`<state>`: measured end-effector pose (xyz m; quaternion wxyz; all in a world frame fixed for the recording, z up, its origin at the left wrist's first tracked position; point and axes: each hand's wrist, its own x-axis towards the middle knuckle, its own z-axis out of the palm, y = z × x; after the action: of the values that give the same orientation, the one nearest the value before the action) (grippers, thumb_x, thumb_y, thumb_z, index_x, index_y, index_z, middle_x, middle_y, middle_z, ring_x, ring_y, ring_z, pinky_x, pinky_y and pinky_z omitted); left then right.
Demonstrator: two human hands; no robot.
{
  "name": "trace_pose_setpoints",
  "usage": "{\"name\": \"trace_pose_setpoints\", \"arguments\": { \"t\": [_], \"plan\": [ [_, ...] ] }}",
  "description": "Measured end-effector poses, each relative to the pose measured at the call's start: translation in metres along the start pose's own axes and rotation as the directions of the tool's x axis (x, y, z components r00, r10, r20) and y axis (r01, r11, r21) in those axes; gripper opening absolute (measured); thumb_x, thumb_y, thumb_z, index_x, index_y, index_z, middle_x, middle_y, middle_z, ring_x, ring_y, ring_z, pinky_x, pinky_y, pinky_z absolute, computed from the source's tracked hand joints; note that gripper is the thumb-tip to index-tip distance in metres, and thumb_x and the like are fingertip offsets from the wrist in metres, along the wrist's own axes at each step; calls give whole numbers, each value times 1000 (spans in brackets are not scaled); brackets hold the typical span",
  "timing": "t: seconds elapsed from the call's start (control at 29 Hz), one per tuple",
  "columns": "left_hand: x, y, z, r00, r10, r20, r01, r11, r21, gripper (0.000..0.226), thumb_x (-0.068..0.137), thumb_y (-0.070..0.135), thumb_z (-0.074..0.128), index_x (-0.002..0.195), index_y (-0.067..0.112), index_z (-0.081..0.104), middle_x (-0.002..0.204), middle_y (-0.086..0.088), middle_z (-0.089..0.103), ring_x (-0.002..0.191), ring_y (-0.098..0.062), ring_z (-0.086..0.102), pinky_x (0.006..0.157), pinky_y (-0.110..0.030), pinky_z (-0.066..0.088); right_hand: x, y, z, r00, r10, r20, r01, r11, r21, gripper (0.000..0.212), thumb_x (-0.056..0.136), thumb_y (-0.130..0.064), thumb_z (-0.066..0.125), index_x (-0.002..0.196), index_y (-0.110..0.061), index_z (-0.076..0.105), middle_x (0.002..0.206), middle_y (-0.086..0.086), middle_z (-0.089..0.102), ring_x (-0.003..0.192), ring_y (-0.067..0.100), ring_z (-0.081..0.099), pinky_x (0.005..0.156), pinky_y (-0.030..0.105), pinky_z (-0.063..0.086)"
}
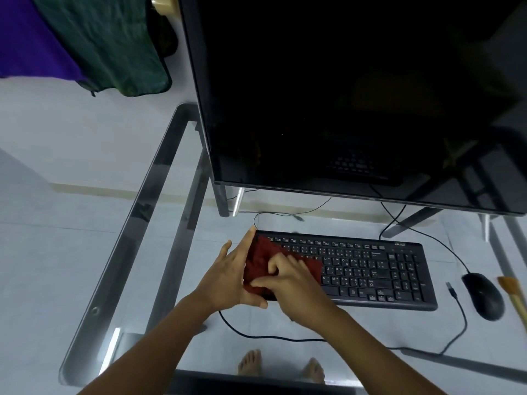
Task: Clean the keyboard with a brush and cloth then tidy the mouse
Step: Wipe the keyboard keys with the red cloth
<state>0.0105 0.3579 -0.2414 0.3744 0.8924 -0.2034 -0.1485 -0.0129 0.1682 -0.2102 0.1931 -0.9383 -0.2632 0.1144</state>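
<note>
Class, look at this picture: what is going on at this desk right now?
A person is wiping a black keyboard on a glass desk with a red cloth. The right hand presses the cloth onto the keys at the keyboard's left end, while the left hand steadies that end. The mouse sits untouched to the right, with the brush lying beside it. A dark monitor stands behind.

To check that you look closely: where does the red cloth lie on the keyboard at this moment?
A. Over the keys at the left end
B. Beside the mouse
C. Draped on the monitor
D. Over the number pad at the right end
A: the red cloth covers the left end of the keyboard, pressed under the right hand, while the left hand steadies that edge.
</note>
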Motion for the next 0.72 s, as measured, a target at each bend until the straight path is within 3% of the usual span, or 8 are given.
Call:
{"name": "trace_pose_setpoints", "arguments": {
  "t": [0.14, 0.24, 0.34, 0.48, 0.59, 0.66, 0.72],
  "plan": [
    [1, 2, 0, 1000, -22, 1, 22, 1000, 16, 146, 50, 70, 79, 150, 25, -16, 149, 26, 21, 135, 7, 23, 115, -22, -13, -40, 32, -5, 999, -10, 51, 13, 998, -61, 47, 81, -13, 72, 113, -47, 64, 94, -9, 42, 84, 12, 40, 68, 27, 31],
    [1, 4, -2, 998, -52, 19, 51, 998, 25, 143, 52, 65, 81, 150, 28, -17, 145, 29, 13, 131, 9, 9, 109, -16, -18, -73, 67, -11, 998, 49, -36, -52, 997, -65, 54, 73, -10, 81, 108, -49, 67, 94, -10, 45, 81, 11, 43, 65, 26, 34],
    [1, 2, 0, 998, -51, 25, 50, 998, 27, 144, 52, 67, 80, 149, 32, -20, 148, 26, 19, 134, 10, 11, 113, -22, -15, -72, 61, -9, 988, 114, -101, -116, 993, -12, 53, 74, -10, 81, 109, -48, 67, 95, -9, 46, 81, 13, 43, 64, 30, 38],
    [1, 1, 2, 1000, -13, -6, 13, 999, 31, 144, 52, 72, 77, 150, 26, -18, 149, 21, 32, 138, 6, 24, 119, -31, -6, -34, 13, 11, 989, 46, -144, -44, 999, 16, 48, 78, -11, 73, 110, -47, 66, 93, -7, 48, 81, 16, 46, 63, 30, 33],
    [1, 0, 3, 1000, -22, -2, 22, 999, 31, 143, 52, 71, 77, 149, 29, -19, 149, 18, 36, 140, -1, 27, 120, -38, -1, -26, 15, 7, 989, 13, -149, -13, 1000, 2, 48, 80, -15, 72, 110, -49, 58, 94, -12, 46, 84, 10, 41, 65, 33, 44],
    [1, 1, 1, 998, -65, 15, 65, 998, 6, 143, 50, 72, 78, 148, 35, -20, 151, 22, 28, 142, -4, 20, 121, -38, -4, -37, 37, -3, 967, 61, -247, -80, 994, -69, 47, 79, -12, 64, 108, -49, 64, 95, -8, 56, 86, 14, 51, 67, 33, 43],
    [2, 3, 0, 997, -79, 25, 79, 997, 10, 143, 50, 70, 79, 146, 39, -22, 150, 27, 17, 142, -2, 9, 117, -31, -11, -50, 65, -17, 878, 274, -393, -334, 938, -91, 45, 76, -7, 69, 106, -41, 71, 93, 1, 61, 82, 22, 58, 71, 35, 38]
  ]
}}
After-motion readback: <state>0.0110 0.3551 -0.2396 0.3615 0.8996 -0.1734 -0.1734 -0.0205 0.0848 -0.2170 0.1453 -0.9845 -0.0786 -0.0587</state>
